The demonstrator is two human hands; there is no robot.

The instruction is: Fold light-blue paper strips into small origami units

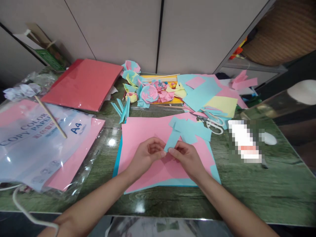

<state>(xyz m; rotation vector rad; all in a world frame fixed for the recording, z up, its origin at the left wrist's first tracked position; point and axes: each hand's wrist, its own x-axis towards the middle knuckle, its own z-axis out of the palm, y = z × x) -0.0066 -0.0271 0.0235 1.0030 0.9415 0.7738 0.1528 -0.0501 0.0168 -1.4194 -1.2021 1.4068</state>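
Note:
A narrow blue paper strip (172,141) is pinched at its near end between the fingertips of both hands. My left hand (151,151) grips its left corner, fingers curled, and my right hand (185,154) has thumb and fingers closed on the right corner. Beneath them lies a pink sheet (140,131) on top of blue paper. Cut blue paper pieces (194,131) rest just beyond the strip, partly overlapping it. White-handled scissors (214,125) lie to the right of these pieces, their blades partly covered.
Folded paper flowers (149,93) and several blue strips (124,110) sit at the back. On the left are a red pack (84,84), a plastic copy-paper bag (44,141) and a wooden stick (50,117). Coloured sheets (202,92) lie back right; a pixelated object (244,141) is at right.

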